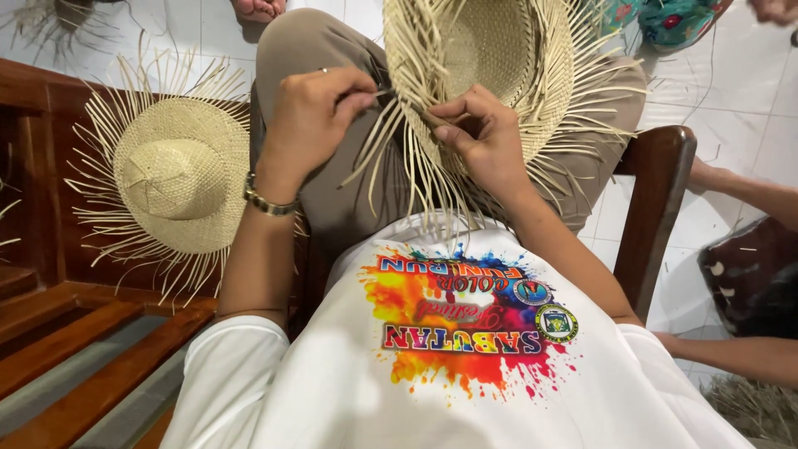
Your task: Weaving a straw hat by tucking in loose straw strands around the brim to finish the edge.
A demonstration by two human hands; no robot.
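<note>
pinching noted on both sides: left hand [312,116] holds a thin straw strand [378,93], grip narrow, just left of the unfinished straw hat [490,66] on my lap. right hand [482,137] grips the hat's brim edge, fingers closed on loose strands. the strand runs sideways toward the brim; right hand is nearer. i see a second straw hat [174,175] well left of it, on the wooden bench [83,349].

White short-sleeved shirt [465,366] with bright paint-splash print; khaki trousers [332,108]; gold wristwatch [268,199].
</note>
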